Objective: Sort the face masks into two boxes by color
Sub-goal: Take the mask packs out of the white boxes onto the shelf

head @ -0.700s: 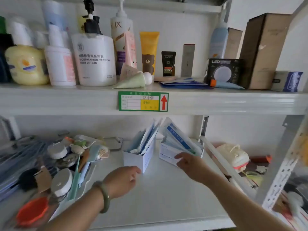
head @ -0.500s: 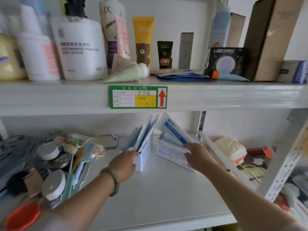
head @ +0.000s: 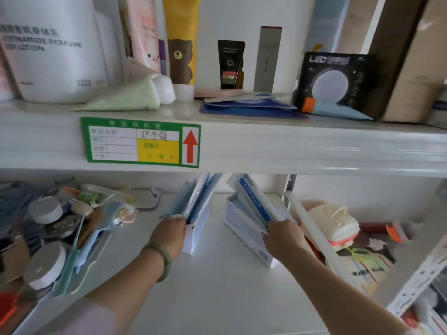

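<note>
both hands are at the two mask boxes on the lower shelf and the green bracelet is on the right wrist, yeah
Not quite. The head view shows the green bracelet on the left wrist, not the right. The rest holds: the left hand is at the left box and the right hand is at the right box, both on the lower shelf.

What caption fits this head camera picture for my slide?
Left hand on the left box and right hand on the right box, both stuffed with packaged face masks.
</note>
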